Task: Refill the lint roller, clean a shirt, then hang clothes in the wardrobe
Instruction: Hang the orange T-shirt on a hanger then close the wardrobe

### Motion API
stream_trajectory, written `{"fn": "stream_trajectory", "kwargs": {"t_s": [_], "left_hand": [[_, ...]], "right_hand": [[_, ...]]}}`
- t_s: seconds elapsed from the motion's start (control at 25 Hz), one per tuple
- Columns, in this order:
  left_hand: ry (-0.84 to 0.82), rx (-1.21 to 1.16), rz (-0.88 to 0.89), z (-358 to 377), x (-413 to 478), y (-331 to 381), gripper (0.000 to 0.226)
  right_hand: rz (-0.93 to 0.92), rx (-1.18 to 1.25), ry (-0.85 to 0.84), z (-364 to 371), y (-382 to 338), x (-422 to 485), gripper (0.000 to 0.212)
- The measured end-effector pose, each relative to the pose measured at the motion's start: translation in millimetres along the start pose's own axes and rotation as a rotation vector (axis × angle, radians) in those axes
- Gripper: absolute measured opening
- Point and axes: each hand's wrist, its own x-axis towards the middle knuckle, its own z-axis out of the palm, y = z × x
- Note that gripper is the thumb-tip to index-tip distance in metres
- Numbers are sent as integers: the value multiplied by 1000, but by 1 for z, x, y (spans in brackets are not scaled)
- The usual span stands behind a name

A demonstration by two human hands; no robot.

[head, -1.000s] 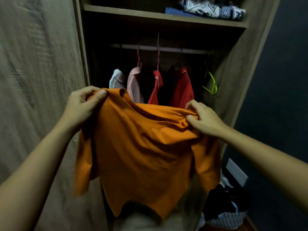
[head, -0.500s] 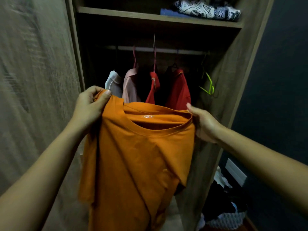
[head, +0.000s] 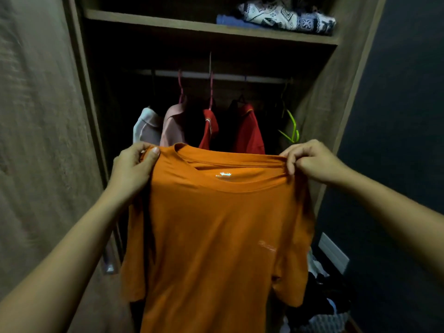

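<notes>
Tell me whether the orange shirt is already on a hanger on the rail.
No: the orange shirt is held up by its shoulders in the left hand and right hand, in front of the rail.

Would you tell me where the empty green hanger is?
The green hanger hangs at the rail's right end, beside the red shirt, just above the right hand.

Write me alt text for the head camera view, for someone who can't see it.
Two bare hands hold an orange T-shirt up by its shoulders, left hand and right hand, before an open wardrobe. Behind it, white, pink and red garments hang on the rail beside an empty green hanger; folded patterned fabric lies on the shelf above.
</notes>
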Motion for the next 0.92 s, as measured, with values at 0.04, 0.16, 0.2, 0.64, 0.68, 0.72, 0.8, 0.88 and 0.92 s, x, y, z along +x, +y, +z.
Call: {"fn": "stream_trajectory", "kwargs": {"t_s": [0.04,0.16,0.2,0.64,0.68,0.72,0.8,0.88,0.92], "left_hand": [[-38,-10,13,9,3,3,10],[-332,-198,76,33,10,13,18],[-422,-243,93,45,12,18,24],[-551,-358,217,214,56,114,10],[-542,-438,142,235,69,126,10],[-521,-503,65,258,85,133,8],[-443,-531,-55,300,117,142,13],[-373,-405,-120,338,143,144,29],[-358,-329,-143,355,152,145,39]], "right_hand": [[-15,-165,-8,-14,3,4,49],[-74,-510,-58,-42,18,24,40],[-89,-629,-113,-48,25,32,41],[-204,-1486,-274,-70,132,84,68],[-197,-1505,-265,-72,139,86,58],[-192,-1494,-258,-73,143,88,53],[-191,-1456,-260,-72,150,92,52],[-176,-1411,-298,-72,153,92,55],[-186,-1408,-308,-73,155,92,59]]}}
